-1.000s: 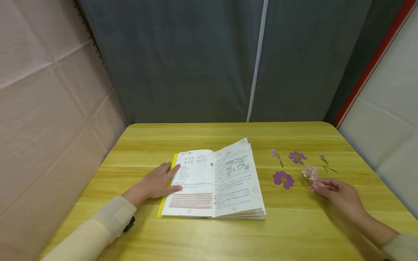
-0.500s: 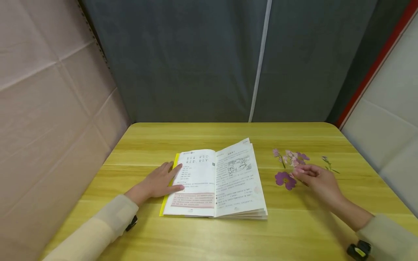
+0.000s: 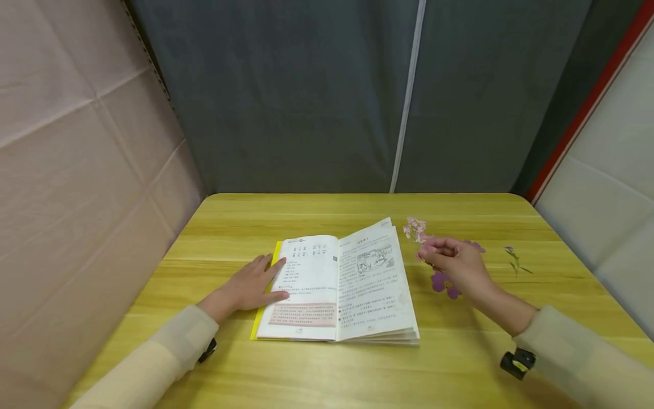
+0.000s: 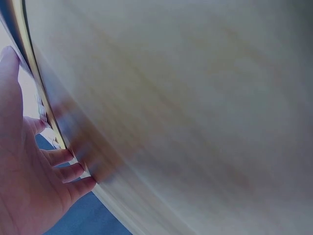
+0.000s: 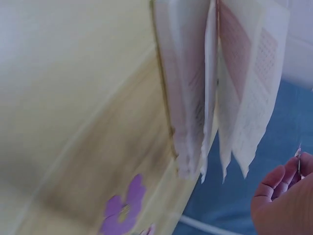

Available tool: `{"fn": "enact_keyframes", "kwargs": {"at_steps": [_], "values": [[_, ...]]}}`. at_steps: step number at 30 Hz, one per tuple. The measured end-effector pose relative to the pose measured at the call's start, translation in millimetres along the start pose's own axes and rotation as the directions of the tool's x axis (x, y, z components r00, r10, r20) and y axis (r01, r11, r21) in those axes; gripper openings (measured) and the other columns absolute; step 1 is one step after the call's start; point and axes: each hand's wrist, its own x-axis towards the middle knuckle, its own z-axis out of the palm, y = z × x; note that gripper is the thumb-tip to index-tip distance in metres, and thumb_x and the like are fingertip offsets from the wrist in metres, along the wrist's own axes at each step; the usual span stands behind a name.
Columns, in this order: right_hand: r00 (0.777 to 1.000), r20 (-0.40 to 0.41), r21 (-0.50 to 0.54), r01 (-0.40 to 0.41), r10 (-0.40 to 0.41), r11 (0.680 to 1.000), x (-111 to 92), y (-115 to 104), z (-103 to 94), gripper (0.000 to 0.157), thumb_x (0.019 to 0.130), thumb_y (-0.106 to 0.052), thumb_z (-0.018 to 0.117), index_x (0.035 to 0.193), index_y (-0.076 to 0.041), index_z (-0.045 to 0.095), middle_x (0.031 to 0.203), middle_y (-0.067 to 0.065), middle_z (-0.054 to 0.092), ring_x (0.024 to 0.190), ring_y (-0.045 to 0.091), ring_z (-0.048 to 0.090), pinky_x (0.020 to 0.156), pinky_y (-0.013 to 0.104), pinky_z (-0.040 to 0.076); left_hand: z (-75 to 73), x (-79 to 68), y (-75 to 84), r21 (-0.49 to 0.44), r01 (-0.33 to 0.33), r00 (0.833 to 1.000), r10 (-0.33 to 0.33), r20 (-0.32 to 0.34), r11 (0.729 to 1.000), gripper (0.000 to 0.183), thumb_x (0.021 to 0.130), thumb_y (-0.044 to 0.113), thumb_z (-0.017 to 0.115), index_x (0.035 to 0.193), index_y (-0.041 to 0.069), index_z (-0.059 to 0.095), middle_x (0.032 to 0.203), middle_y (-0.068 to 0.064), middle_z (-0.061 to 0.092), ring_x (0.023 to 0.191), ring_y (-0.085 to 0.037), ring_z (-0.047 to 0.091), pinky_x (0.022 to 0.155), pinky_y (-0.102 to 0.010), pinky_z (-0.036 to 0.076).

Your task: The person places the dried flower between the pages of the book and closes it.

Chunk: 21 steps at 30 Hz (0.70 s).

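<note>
Here's the pink sprig (image 3: 414,228), right of centre in the frame, near the book's upper right corner, pinched between thumb and fingers of our right hand (image 3: 457,264). How firmly, we can't tell: those fingers hide the stem. We'd keep the pinch light, blossoms leading, well off the purple flower (image 3: 438,282) below. Just below centre lies the book (image 3: 375,295); our left hand (image 3: 247,287), fingers relaxed and spread, rests on its left page, and we'd hold that flat.
</note>
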Motion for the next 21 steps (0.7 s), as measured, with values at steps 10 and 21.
{"fn": "enact_keyframes", "kwargs": {"at_steps": [10, 21], "values": [[0.999, 0.037, 0.026, -0.02, 0.019, 0.999, 9.9, -18.0, 24.7, 0.039, 0.091, -0.028, 0.071, 0.115, 0.002, 0.062, 0.097, 0.005, 0.069, 0.083, 0.015, 0.062, 0.073, 0.026, 0.051, 1.8, 0.3, -1.9, 0.007, -0.019, 1.0, 0.019, -0.005, 1.0, 0.092, 0.09, 0.071, 0.042, 0.155, 0.009, 0.023, 0.152, -0.03, 0.023, 0.139, -0.046, 0.024, 0.107, -0.057, 0.027], [0.996, 0.091, 0.116, -0.018, 0.008, 0.993, 13.8, -37.0, 57.9, 0.027, 0.09, -0.018, 0.072, 0.107, 0.002, 0.065, 0.094, 0.009, 0.068, 0.093, 0.033, 0.062, 0.076, 0.03, 0.052, -0.2, 0.5, 0.1, 0.005, -0.004, 1.0, 0.004, 0.01, 1.0, 0.091, 0.091, 0.07, 0.044, 0.155, 0.009, 0.023, 0.153, -0.03, 0.022, 0.139, -0.046, 0.023, 0.108, -0.056, 0.027]]}}
